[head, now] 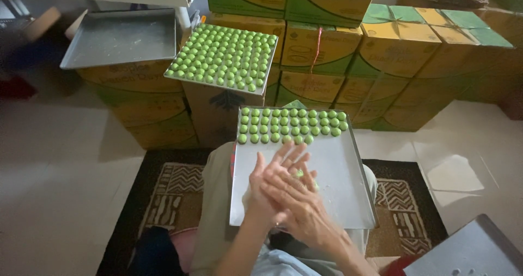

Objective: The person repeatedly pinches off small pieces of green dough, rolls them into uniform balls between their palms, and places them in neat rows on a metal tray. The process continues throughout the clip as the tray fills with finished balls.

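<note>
the person's two hands are pressed palm to palm over the near half of a metal tray (348, 199) resting on their lap, the left hand (269, 186) underneath with fingers fanned upward and the right hand (297, 199) laid across it. between the palms sits a small green dough piece (299, 173), only a sliver of it showing, so both hands are closed together on it rather than gripping with the fingers. along the far edge of that tray lie three neat rows of green dough balls (291, 124), the nearest row shorter than the others; the part of the tray beside the hands is bare metal. beyond the tray, raised on cardboard boxes (321, 50) printed yellow and green, a second tray (224, 57) is fully covered with the same green balls. to the left of that full tray an empty metal tray (122, 39) rests on another box. under the lap tray a dark patterned rug (169, 191) lies on the pale floor, and a corner of another grey tray (479, 251) shows at the near right.
</note>
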